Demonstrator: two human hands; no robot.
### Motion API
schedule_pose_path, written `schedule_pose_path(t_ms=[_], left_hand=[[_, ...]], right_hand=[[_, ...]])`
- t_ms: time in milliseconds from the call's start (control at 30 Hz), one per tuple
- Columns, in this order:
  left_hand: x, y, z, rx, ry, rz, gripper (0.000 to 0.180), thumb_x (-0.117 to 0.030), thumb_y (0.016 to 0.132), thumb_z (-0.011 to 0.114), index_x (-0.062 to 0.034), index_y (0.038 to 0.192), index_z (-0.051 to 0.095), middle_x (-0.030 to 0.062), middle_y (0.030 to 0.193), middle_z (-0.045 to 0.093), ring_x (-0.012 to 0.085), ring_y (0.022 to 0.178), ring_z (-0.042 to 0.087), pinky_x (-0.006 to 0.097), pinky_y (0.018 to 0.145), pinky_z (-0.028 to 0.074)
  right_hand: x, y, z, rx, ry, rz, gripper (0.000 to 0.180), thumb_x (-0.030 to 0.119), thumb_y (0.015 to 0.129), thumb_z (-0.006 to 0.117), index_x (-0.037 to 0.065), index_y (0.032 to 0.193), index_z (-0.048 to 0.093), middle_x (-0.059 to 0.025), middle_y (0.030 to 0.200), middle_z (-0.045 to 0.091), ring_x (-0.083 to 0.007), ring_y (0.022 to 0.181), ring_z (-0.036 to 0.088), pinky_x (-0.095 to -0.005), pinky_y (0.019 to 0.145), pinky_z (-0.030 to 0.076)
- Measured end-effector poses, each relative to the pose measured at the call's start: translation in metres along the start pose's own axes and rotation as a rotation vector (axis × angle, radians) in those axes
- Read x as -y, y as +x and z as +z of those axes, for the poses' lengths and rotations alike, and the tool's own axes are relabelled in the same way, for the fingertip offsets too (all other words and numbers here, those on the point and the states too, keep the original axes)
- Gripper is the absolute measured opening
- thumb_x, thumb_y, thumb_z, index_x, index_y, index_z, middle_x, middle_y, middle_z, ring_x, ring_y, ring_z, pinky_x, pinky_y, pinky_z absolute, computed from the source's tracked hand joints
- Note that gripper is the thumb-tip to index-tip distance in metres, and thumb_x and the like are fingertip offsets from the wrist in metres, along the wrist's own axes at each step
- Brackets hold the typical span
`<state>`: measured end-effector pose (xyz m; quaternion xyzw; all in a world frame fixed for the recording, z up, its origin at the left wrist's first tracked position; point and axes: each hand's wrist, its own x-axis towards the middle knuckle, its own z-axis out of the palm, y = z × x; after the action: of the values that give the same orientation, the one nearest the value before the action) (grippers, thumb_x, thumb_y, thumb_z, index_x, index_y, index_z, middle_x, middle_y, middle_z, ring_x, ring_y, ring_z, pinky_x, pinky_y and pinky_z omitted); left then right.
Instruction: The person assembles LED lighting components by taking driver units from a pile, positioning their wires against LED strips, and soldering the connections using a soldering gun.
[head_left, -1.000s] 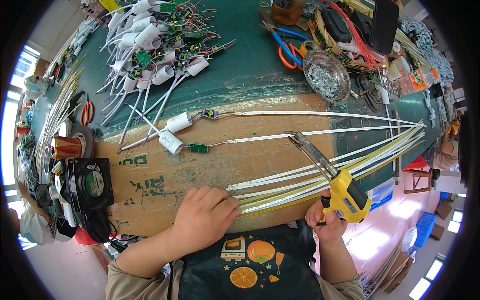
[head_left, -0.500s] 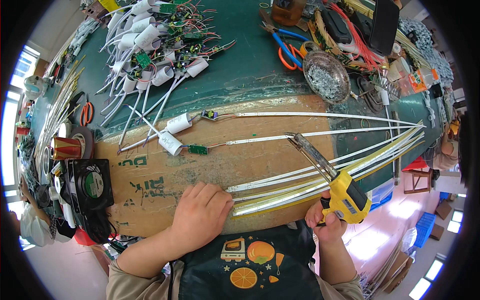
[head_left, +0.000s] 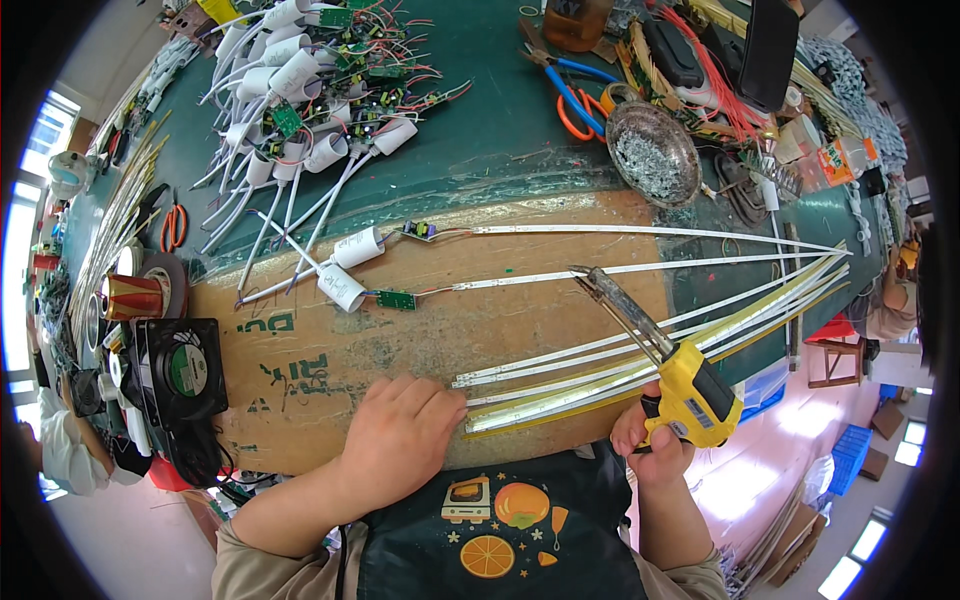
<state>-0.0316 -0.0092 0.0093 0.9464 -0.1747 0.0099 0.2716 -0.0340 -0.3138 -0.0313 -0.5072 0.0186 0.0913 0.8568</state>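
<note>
My right hand (head_left: 655, 447) grips a yellow and black soldering gun (head_left: 697, 400). Its metal tip points up and left, over the strip of a wired circuit board. My left hand (head_left: 402, 430) rests on the cardboard with curled fingers, beside the near ends of a fan of white and yellowish LED strips (head_left: 570, 398). Whatever its fingertips hold is hidden. Farther off, two white lamp caps (head_left: 341, 287) lie on the board. Each is wired to a small green circuit board (head_left: 396, 299) and on to a long LED strip (head_left: 560, 272).
A worn cardboard sheet (head_left: 300, 430) covers the green table. Many lamp caps with boards (head_left: 295, 75) are heaped at the far left. A metal dish of grey bits (head_left: 655, 155) sits near blue-handled pliers (head_left: 575, 95). A black fan (head_left: 180, 372) stands at the left edge.
My left hand has shifted very slightly toward me, its knuckles a little lower. The soldering gun, my right hand and the strips look unmoved.
</note>
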Motion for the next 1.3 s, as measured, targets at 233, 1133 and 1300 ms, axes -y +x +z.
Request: schedule_pose_path(t_ms=[233, 1133, 1300], left_hand=[[-0.001, 0.000, -0.002, 0.065, 0.017, 0.005, 0.013, -0.010, 0.079, 0.075, -0.0096, 0.089, 0.066, 0.0055, 0.084, 0.062, 0.0264, 0.078, 0.059, 0.039, 0.070, 0.045], [0.003, 0.009, -0.005, 0.159, -0.020, -0.051, 0.023, -0.025, 0.079, 0.077, -0.0098, 0.093, 0.068, 0.0067, 0.086, 0.067, 0.0289, 0.080, 0.065, 0.041, 0.074, 0.049], [0.005, 0.012, -0.008, 0.198, -0.053, -0.074, 0.025, -0.025, 0.079, 0.077, -0.0094, 0.095, 0.067, 0.0082, 0.088, 0.067, 0.0313, 0.083, 0.065, 0.042, 0.075, 0.050]], right_hand=[[-0.001, 0.001, -0.002, 0.023, -0.058, 0.000, 0.060, 0.034, 0.089, 0.073, -0.001, 0.131, 0.050, -0.0042, 0.067, 0.054, -0.0155, 0.052, 0.053, -0.0300, 0.049, 0.046], [0.000, 0.000, -0.002, 0.027, -0.010, 0.000, 0.060, 0.029, 0.089, 0.074, -0.004, 0.133, 0.049, -0.0080, 0.071, 0.056, -0.0158, 0.056, 0.052, -0.0289, 0.053, 0.045], [0.000, 0.000, -0.001, 0.020, -0.021, -0.008, 0.060, 0.030, 0.089, 0.074, -0.004, 0.132, 0.049, -0.0075, 0.071, 0.055, -0.0157, 0.056, 0.052, -0.0288, 0.053, 0.045]])
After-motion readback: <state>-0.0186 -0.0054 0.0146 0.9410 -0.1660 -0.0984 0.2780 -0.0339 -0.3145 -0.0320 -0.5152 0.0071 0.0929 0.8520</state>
